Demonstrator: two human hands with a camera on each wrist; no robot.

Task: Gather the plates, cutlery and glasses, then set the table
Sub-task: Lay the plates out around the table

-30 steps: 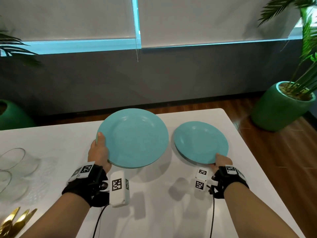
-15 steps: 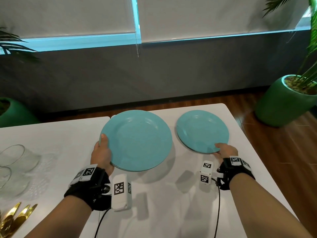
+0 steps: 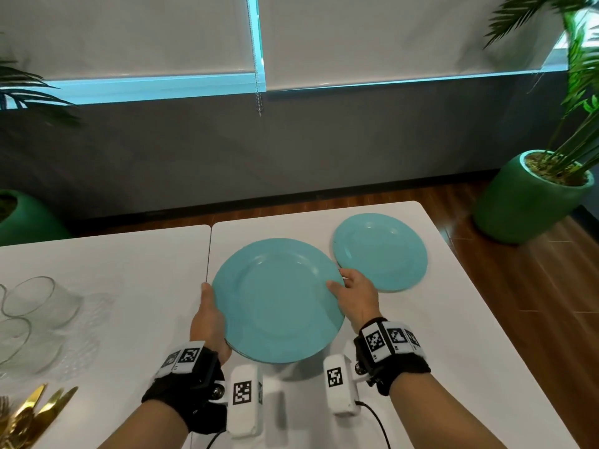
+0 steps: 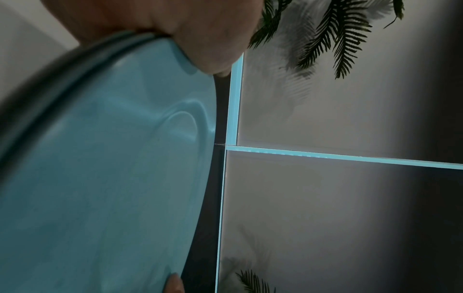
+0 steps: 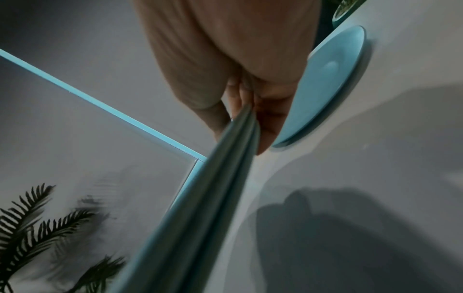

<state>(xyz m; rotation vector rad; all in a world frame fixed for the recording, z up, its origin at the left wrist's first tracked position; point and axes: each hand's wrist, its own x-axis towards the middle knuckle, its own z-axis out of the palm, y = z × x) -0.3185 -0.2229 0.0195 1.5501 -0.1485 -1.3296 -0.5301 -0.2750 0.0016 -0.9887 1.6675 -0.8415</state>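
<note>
Plates first: large teal plates (image 3: pixel 277 299) sit centre frame in the head view, held off the white table (image 3: pixel 453 367) by both hands. Left hand (image 3: pixel 207 322) grips the left rim, thumb on top; right hand (image 3: pixel 356 296) pinches the right rim, thumb on top, fingers under (right wrist view shows doubled edges (image 5: pixel 200 198), so likely a stack of two). Small teal plate (image 3: pixel 381 251) lies flat on the table, centre right, just beside the right hand and apart from the stack.

Risks, as a judgement:
- stacked plates could slide on each other if tilted, since only the rims are pinched
- right edge of the stack passes close to the small plate; a knock could push it toward the table's right edge
- glasses (image 3: pixel 35 306) at far left and gold cutlery (image 3: pixel 32 413) at lower left look safe for now, but a wide leftward swing could clip them

Writing: no brand or readable text anywhere. Only black-and-white square marker codes on the wrist bands and white camera blocks (image 3: pixel 244 395).
</note>
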